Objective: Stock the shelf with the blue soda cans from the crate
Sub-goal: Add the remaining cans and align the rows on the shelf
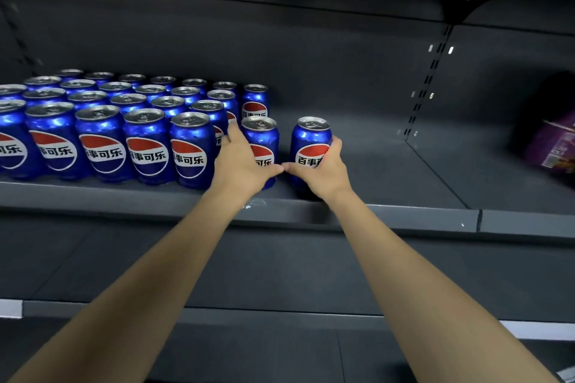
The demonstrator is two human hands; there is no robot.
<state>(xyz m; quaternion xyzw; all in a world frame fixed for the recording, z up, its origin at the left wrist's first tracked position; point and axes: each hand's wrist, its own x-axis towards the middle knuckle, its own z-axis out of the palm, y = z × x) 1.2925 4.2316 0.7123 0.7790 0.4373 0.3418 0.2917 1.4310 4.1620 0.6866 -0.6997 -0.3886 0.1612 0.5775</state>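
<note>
Right hand (322,169) wraps a blue aluminium soda can with a red-white-blue logo (311,146), fingers curled round its right side, thumb across the lower front; can stands upright on the dark grey metal shelf (404,196), near the front edge. Left hand (242,162) holds a second blue soda can of the same kind (261,143), fingers reaching up its left side, thumb pointing right along the lower front; that can is upright too, on the same shelf. The two thumbs nearly touch between the cans; the cans themselves stand just apart, a narrow gap between them. Left of the left hand's can, a block of matching blue cans (102,134) stands in rows running to the back of the shelf, front row labels facing out, the nearest one just beside the left hand. Behind the left hand's can, one more upright blue can (255,101) ends a back row. Right of the right hand, bare shelf, then a slotted upright strip (426,81) on the back wall; further right, well apart, a purple printed package (553,146), blurred, on the next shelf section. Below the hands, a lower dark shelf (280,264). Crate not in view.
</note>
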